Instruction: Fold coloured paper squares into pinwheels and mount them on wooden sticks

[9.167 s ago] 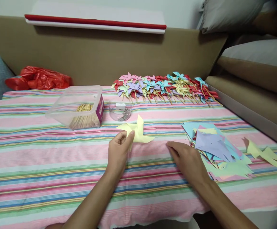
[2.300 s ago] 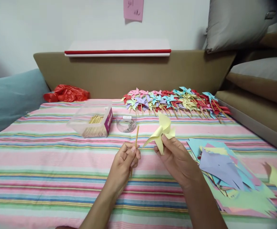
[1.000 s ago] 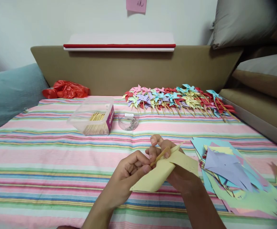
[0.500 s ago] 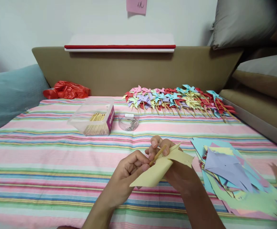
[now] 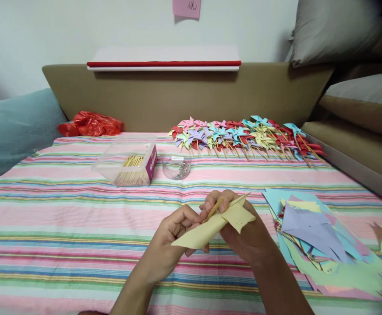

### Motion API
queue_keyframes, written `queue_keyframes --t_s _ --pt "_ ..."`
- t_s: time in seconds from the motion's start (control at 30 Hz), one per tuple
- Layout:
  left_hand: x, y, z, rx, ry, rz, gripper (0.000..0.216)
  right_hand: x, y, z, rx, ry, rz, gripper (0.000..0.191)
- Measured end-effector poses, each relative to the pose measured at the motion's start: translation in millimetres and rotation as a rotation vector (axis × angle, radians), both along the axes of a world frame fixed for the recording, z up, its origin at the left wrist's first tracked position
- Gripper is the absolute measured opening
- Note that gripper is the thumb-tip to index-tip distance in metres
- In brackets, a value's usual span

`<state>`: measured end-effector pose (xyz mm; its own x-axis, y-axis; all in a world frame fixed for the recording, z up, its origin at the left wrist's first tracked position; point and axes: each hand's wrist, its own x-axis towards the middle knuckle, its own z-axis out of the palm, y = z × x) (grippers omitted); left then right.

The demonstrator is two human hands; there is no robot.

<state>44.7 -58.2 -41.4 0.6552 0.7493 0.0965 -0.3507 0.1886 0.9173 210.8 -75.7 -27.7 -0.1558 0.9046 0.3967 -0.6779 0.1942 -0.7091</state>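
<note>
Both hands meet above the striped cloth around a pale yellow paper pinwheel (image 5: 207,232) and a short wooden stick (image 5: 216,207). My left hand (image 5: 174,236) is closed, its fingertips pinching the stick's lower end, with one paper blade lying across the thumb. My right hand (image 5: 240,232) is closed behind the paper, its fingers curled over the stick's upper end and the folded blades. Where stick and paper join is hidden by the fingers.
Beyond the hands stand a clear box of sticks (image 5: 132,170) and a round tub of metal pins (image 5: 177,168). Many finished pinwheels (image 5: 237,135) lie at the back. Cut coloured paper (image 5: 312,232) is piled at right. A red plastic bag (image 5: 92,124) sits back left.
The yellow pinwheel has tilted and shifted slightly left in my hands. My right hand's fingers have closed down further over the stick.
</note>
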Motion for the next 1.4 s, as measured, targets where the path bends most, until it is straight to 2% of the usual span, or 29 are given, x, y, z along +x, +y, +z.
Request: queue_keyframes --t_s 0.4,0.6,0.93,1.1,1.4 --pt "-0.8 0.6 9.1 0.097 0.074 0.086 0.022 -4.4 -1.5 2.8 0.054 0.010 0.028 0.003" --pt "-2.8 -0.5 3.3 0.106 0.053 0.079 0.020 -5.4 -2.1 3.8 0.019 -0.030 -0.040 0.011" --pt "-3.8 0.3 5.0 0.149 0.113 0.113 0.017 -10.1 0.1 -2.4 0.030 0.013 -0.032 0.002" --pt "-2.8 -0.5 8.4 0.186 0.161 0.145 0.019 -10.9 -0.2 -3.2 0.006 -0.005 -0.070 0.004" --pt "-7.2 -0.7 3.5 0.255 0.162 0.156 0.012 -11.5 -0.4 -0.2 0.024 0.012 -0.059 0.007"
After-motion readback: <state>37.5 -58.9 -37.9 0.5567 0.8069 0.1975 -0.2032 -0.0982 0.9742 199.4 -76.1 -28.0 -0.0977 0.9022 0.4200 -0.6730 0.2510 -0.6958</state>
